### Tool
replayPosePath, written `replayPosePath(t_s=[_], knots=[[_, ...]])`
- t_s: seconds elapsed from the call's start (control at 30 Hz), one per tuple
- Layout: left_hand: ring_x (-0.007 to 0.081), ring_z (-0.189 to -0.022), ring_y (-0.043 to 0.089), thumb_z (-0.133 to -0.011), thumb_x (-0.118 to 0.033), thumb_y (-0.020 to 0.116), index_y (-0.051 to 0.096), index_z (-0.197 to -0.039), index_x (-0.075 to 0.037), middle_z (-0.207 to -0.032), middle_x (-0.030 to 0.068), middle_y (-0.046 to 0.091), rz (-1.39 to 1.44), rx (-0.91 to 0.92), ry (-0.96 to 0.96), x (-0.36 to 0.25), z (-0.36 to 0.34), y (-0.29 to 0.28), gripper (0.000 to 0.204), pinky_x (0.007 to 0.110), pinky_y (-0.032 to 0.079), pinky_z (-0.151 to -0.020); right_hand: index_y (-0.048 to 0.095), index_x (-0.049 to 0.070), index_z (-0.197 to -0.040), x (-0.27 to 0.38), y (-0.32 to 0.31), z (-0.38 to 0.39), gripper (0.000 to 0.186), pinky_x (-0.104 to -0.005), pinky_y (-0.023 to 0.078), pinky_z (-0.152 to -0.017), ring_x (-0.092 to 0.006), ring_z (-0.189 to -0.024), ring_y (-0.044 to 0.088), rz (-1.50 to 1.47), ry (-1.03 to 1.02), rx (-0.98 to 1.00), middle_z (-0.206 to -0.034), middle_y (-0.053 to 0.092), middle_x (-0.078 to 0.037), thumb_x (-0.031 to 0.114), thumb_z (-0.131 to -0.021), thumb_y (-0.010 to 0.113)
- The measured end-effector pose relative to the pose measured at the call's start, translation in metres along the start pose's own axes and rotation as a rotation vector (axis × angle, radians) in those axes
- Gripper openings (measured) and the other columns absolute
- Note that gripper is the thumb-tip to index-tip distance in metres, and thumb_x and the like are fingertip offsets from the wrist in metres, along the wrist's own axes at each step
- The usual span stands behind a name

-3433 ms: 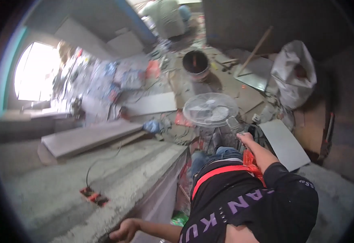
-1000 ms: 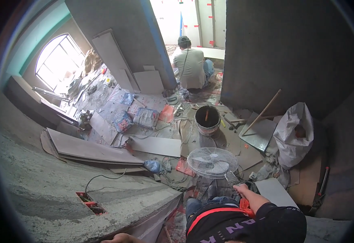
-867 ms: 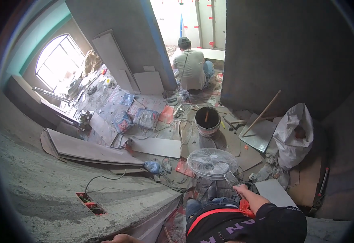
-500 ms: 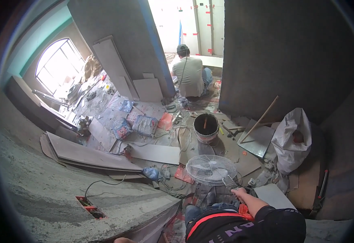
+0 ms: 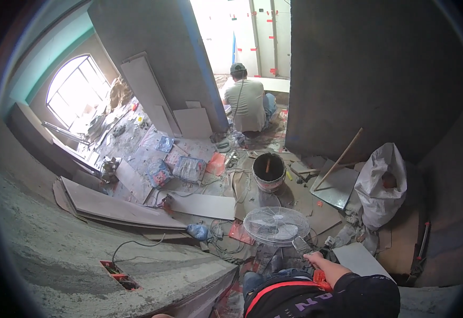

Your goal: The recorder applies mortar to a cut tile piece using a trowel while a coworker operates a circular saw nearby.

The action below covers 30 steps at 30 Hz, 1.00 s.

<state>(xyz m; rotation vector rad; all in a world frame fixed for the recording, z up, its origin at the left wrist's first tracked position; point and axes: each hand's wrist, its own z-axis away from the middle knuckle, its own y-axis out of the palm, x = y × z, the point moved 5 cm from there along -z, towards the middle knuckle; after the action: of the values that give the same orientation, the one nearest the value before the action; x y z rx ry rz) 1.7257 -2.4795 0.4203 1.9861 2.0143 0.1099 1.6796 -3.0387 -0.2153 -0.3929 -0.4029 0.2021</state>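
Note:
My right hand reaches forward from the black sleeve, its fingers closed round a flat grey tool whose exact kind I cannot make out. Just beyond the tool, a round fan with a wire cage overlaps it in the view; whether they touch I cannot tell. Only a sliver of skin shows at the lower edge on the left, and my left hand itself is out of view. Farther off stands a mortar-smeared bucket with a stick-like handle inside.
A person sits in the doorway, back turned. White boards lean at the left; another board lies flat. A white sack, a tile with a wooden stick, plastic bags and cables litter the floor.
The view has tilted slightly, so the doorway and the person sit a little lower. My right hand with the tool has drawn slightly nearer to me.

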Motion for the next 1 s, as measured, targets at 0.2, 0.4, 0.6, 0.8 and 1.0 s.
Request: replayPosePath(t_s=[0.2, 0.4, 0.6, 0.8, 1.0], knots=[[0.0399, -0.147, 0.043, -0.111, -0.027, 0.051, 0.047, -0.148, 0.013, -0.159, 0.0310, 0.041, -0.008, -0.019, -0.034, 0.001, 0.002, 0.000, 0.055, 0.050, 0.035, -0.121, 0.073, 0.004, -0.078, 0.012, -0.002, 0.010, 0.045, -0.0377, 0.055, -0.058, -0.0187, -0.058, 0.069, -0.006, -0.009, 0.005, -0.074, 0.074, -0.009, 0.047, -0.088, 0.080], [0.0400, -0.147, 0.043, -0.111, -0.027, 0.050, 0.049, -0.147, 0.011, -0.158, 0.0300, 0.043, -0.071, -0.048, -0.035, 0.015, 0.009, -0.028, 0.053, 0.050, 0.035, -0.121, 0.075, 0.003, -0.079, 0.003, 0.006, -0.005, 0.044, -0.0366, 0.056, -0.062, -0.0194, -0.062, 0.072, 0.039, 0.003, 0.010, -0.076, 0.075, -0.009, 0.046, -0.085, 0.083], [0.0401, -0.147, 0.043, -0.111, -0.027, 0.048, 0.050, -0.146, 0.009, -0.158, 0.0291, 0.044, -0.184, -0.035, -0.009, 0.002, -0.005, -0.029, 0.051, 0.050, 0.034, -0.121, 0.078, 0.001, -0.089, -0.011, 0.014, -0.026, 0.056, -0.0411, 0.059, -0.074, -0.0247, -0.078, 0.077, 0.069, -0.021, 0.072, -0.087, 0.078, -0.013, 0.056, -0.086, 0.077], [0.0404, -0.146, 0.044, -0.110, -0.027, 0.044, 0.060, -0.131, 0.007, -0.156, 0.0290, 0.047, -0.026, 0.038, 0.102, -0.028, 0.000, -0.008, 0.044, 0.054, 0.035, -0.120, 0.073, 0.003, -0.086, 0.009, -0.010, -0.020, 0.042, -0.0398, 0.050, -0.056, -0.0214, -0.059, 0.064, -0.211, -0.124, 0.009, -0.074, 0.070, -0.007, 0.044, -0.090, 0.077], [0.0398, -0.114, 0.067, -0.105, -0.008, 0.048, 0.067, -0.115, 0.004, -0.119, 0.0196, 0.070, 0.579, 0.955, -0.381, -0.092, 0.185, 0.076, 0.024, 0.049, 0.052, -0.102, 0.069, 0.010, -0.082, 0.019, -0.015, 0.014, 0.039, -0.0354, 0.049, -0.053, -0.0163, -0.056, 0.059, -0.163, -0.006, 0.068, -0.069, 0.063, -0.001, 0.047, -0.094, 0.076]])
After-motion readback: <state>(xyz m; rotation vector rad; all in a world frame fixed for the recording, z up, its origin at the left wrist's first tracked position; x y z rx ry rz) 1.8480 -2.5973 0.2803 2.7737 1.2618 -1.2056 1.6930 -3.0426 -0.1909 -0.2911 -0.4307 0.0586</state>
